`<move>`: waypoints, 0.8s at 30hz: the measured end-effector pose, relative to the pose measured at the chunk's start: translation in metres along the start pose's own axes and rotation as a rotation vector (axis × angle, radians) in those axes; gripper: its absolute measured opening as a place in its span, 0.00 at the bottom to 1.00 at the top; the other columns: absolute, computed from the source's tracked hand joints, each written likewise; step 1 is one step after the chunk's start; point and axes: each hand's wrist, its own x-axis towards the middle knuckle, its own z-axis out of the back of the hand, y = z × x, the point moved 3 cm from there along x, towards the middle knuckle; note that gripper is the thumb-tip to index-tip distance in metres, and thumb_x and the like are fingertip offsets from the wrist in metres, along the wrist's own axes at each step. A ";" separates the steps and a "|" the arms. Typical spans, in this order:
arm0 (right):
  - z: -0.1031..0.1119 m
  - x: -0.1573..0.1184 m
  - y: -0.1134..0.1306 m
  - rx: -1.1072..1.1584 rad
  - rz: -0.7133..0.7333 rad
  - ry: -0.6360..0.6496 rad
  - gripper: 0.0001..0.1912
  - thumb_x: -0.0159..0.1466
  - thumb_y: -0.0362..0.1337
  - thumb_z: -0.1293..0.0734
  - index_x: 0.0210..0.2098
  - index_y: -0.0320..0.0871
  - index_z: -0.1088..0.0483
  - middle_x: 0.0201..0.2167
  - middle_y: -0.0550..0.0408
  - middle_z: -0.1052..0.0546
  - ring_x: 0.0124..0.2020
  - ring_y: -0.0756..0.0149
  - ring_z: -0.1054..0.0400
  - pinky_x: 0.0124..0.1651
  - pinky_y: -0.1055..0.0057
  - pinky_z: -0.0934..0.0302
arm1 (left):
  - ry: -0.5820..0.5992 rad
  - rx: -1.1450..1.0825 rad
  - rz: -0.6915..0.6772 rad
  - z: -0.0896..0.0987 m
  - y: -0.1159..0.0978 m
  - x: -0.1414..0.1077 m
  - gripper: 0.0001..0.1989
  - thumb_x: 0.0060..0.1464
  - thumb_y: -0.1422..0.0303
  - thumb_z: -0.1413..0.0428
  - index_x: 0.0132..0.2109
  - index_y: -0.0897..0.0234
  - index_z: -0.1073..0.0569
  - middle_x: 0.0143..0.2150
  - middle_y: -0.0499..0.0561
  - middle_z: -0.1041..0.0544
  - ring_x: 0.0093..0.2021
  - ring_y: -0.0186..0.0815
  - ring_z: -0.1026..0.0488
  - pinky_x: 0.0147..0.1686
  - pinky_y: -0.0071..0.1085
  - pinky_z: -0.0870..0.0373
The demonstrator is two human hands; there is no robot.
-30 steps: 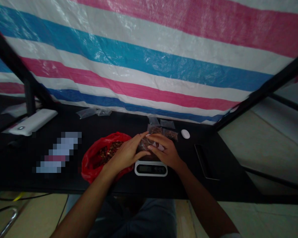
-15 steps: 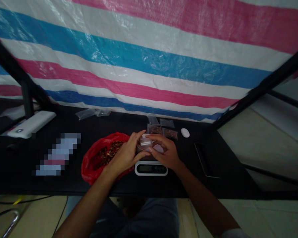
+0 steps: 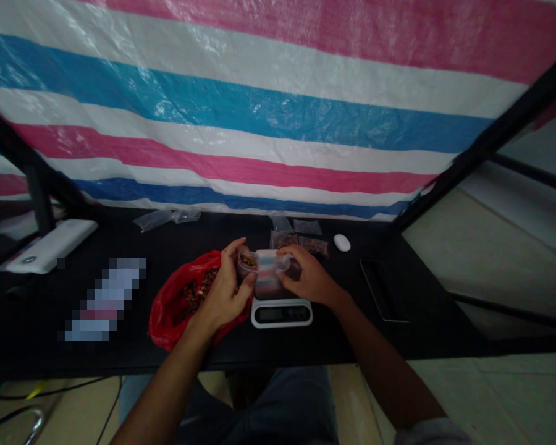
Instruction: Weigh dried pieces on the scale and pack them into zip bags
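Observation:
My left hand [image 3: 225, 290] is shut on a small clear plastic cup [image 3: 248, 262] holding brown dried pieces. My right hand [image 3: 308, 275] pinches a curved clear plastic piece [image 3: 282, 263], perhaps a lid. Between them, a shiny transparent bag or sheet [image 3: 269, 278] lies on a white digital scale [image 3: 282, 313], reflecting the tarp's stripes. Just left of my left wrist lies a red plastic bag [image 3: 164, 324] full of similar brown pieces. Behind the scale sit small bags of brown pieces [image 3: 283, 240].
A black table [image 3: 333, 321] carries a white mouse [image 3: 341, 243], a white rectangular device [image 3: 50, 247], a pixelated object [image 3: 104, 300], and loose clear bags [image 3: 155, 219]. A striped tarp [image 3: 259, 111] hangs behind the table. My knees are below its front edge.
My hands have drawn apart. The left hand has moved left with the cup, now showing separately from the curved clear piece in my right hand. The whole view has shifted slightly.

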 end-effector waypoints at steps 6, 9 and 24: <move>0.007 0.000 0.012 -0.016 0.058 -0.012 0.24 0.63 0.42 0.26 0.57 0.46 0.28 0.55 0.44 0.22 0.58 0.49 0.29 0.63 0.46 0.37 | -0.029 -0.058 0.054 -0.006 0.000 0.001 0.35 0.65 0.59 0.42 0.71 0.60 0.50 0.58 0.61 0.26 0.57 0.46 0.24 0.59 0.48 0.26; 0.007 0.002 0.024 0.106 0.130 -0.077 0.15 0.66 0.45 0.27 0.50 0.48 0.24 0.49 0.48 0.19 0.53 0.53 0.26 0.60 0.51 0.33 | -0.004 -0.032 0.102 -0.007 0.003 -0.001 0.37 0.64 0.57 0.40 0.72 0.59 0.47 0.60 0.62 0.25 0.58 0.48 0.23 0.59 0.49 0.25; 0.005 0.000 0.032 0.264 0.025 -0.185 0.10 0.72 0.44 0.35 0.37 0.47 0.28 0.37 0.53 0.23 0.41 0.61 0.27 0.49 0.60 0.31 | 0.151 -0.145 0.193 -0.006 -0.008 0.004 0.21 0.63 0.51 0.42 0.48 0.65 0.22 0.41 0.54 0.18 0.39 0.42 0.22 0.42 0.36 0.24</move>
